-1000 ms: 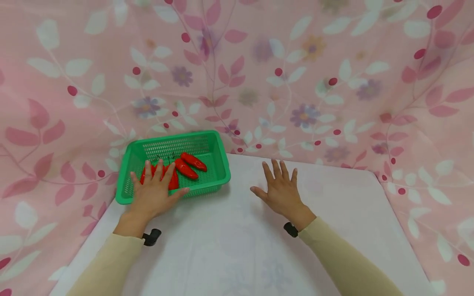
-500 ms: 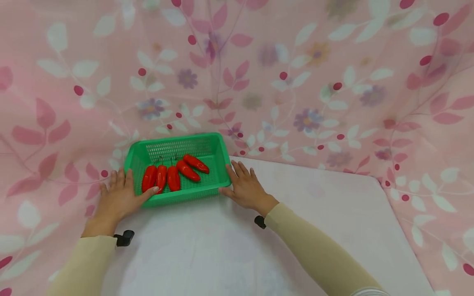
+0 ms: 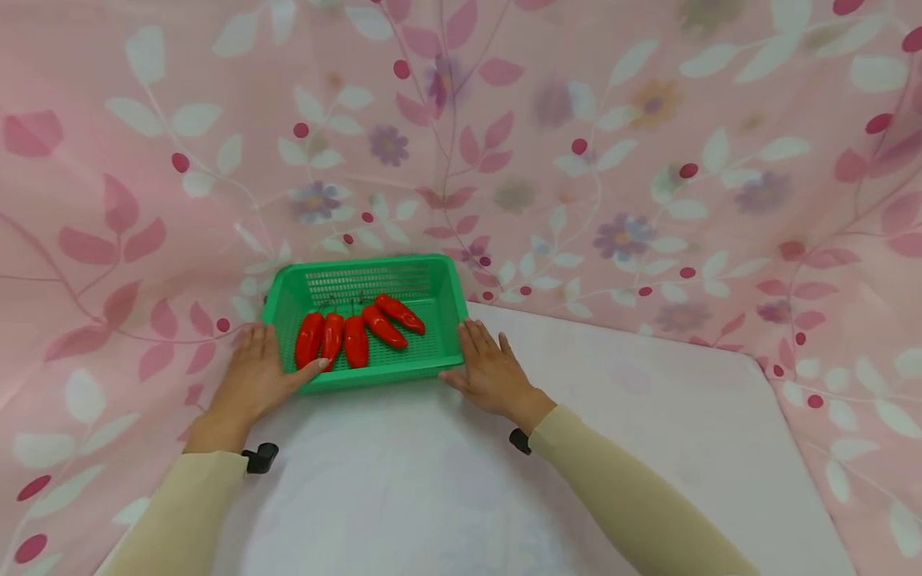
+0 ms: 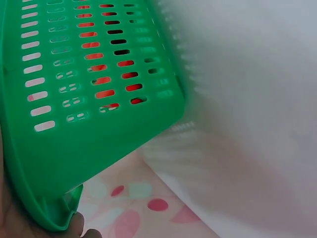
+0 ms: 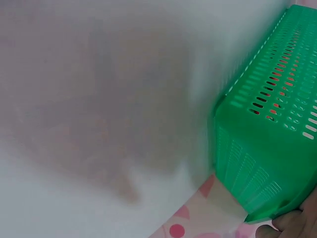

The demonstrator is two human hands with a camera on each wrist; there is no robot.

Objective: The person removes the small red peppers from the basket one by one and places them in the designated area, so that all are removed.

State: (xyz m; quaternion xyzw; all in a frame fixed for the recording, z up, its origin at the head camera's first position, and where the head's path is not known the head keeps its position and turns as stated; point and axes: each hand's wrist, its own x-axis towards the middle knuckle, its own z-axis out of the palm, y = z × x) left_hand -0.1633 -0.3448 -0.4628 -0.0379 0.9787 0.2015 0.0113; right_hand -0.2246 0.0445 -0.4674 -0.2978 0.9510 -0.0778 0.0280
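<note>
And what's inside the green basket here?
Five red peppers lie in the green basket, bare floor showing at right. What lies beneath them is covered; the left hand hides part of the rim.

From my head camera I look forward and down, far enough back to take in the left hand, the right hand, the green basket between them, the table and the floral cloth behind. My left wrist view is close and slanted, with the slotted front wall of the basket filling its upper left, while my right wrist view, also near, faces the basket's right front corner at its right edge and gives the rest mostly to tabletop. Both wrist views share that front wall with my head view, seen from opposite ends.
</note>
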